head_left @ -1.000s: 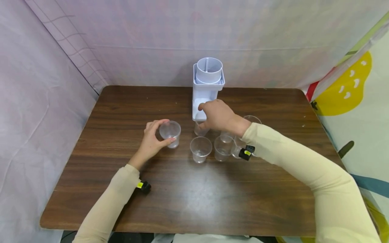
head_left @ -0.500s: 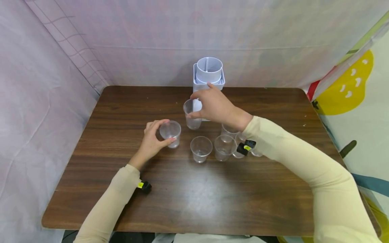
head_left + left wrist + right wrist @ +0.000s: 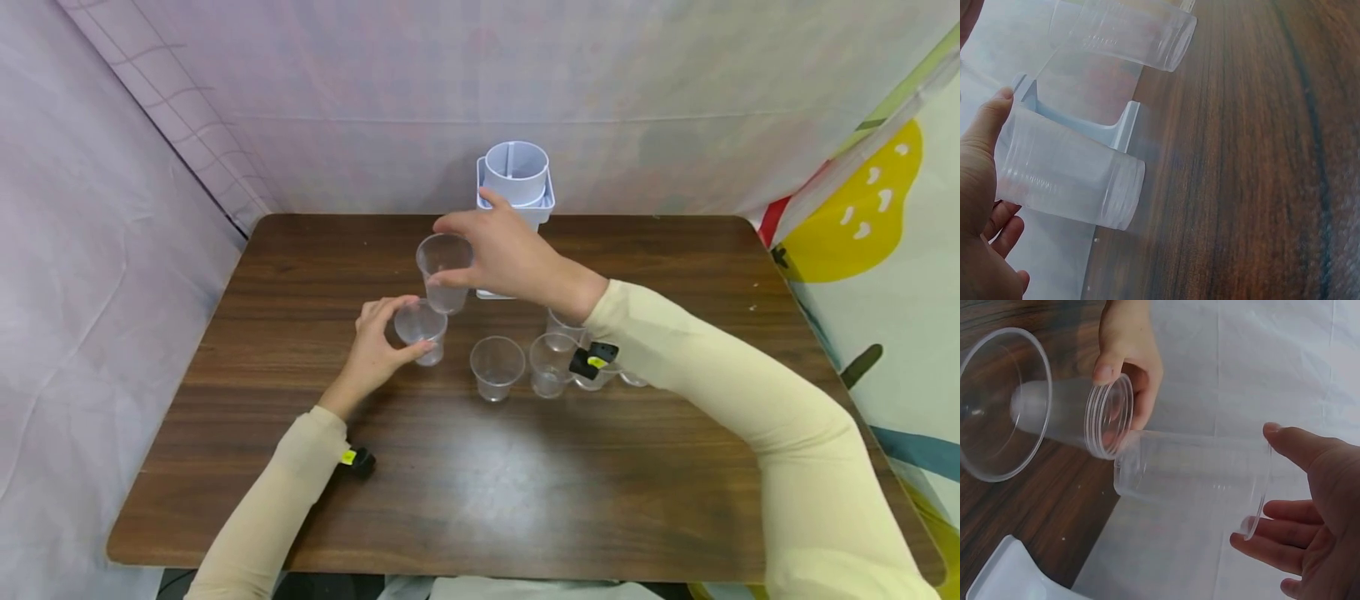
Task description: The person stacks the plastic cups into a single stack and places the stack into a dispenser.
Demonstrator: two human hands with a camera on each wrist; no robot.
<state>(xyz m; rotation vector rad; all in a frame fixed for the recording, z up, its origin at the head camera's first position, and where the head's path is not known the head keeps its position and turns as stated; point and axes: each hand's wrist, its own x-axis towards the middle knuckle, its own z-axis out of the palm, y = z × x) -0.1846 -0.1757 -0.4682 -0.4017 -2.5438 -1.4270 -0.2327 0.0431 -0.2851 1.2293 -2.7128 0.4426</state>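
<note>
A stack of nested clear plastic cups [image 3: 420, 327] stands upright on the table, and my left hand [image 3: 367, 350] grips it round the side with thumb and fingers. Several rims show close together on the stack [image 3: 1107, 419] in the right wrist view. My right hand [image 3: 502, 250] pinches a single clear plastic cup [image 3: 444, 271] near its rim. That cup [image 3: 1191, 465] is held in the air just behind and above the stack, its base close to the stack's rim; whether they touch I cannot tell.
A clear cup [image 3: 497, 367] stands in front, right of the stack. Beside it are more clear cups [image 3: 551, 367], partly hidden under the right forearm. A white dispenser-like holder [image 3: 516, 179] stands at the table's back edge. The brown wooden table [image 3: 450, 483] meets a curtain behind.
My right hand has lifted a cup from in front of the white holder and carried it left to the stack. The left hand stays still on the stack.
</note>
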